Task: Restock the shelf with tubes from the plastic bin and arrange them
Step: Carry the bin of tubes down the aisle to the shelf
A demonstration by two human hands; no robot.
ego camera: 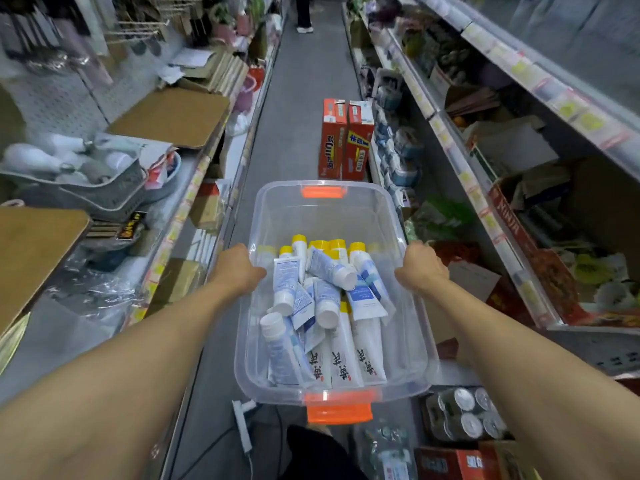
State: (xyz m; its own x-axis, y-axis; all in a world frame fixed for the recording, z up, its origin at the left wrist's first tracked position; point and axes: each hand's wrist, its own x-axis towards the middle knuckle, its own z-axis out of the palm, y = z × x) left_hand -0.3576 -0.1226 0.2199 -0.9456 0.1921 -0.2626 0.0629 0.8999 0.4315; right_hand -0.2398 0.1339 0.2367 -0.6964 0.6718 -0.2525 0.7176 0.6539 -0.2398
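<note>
A clear plastic bin [322, 213] with orange latches hangs in front of me over the aisle floor. My left hand [239, 268] grips its left rim and my right hand [420, 268] grips its right rim. Inside lies a loose pile of several tubes [325, 299], white and blue, some with yellow caps and some with white caps. The tubes are heaped toward the near end of the bin; its far end is bare.
Shelves line both sides of the narrow aisle: a grey basket [104, 192] with white bottles on the left, cartons and packaged goods [519, 209] on the right. Two red boxes [344, 140] stand on the floor ahead. A person [304, 15] stands far down the aisle. Cans [464, 414] sit at lower right.
</note>
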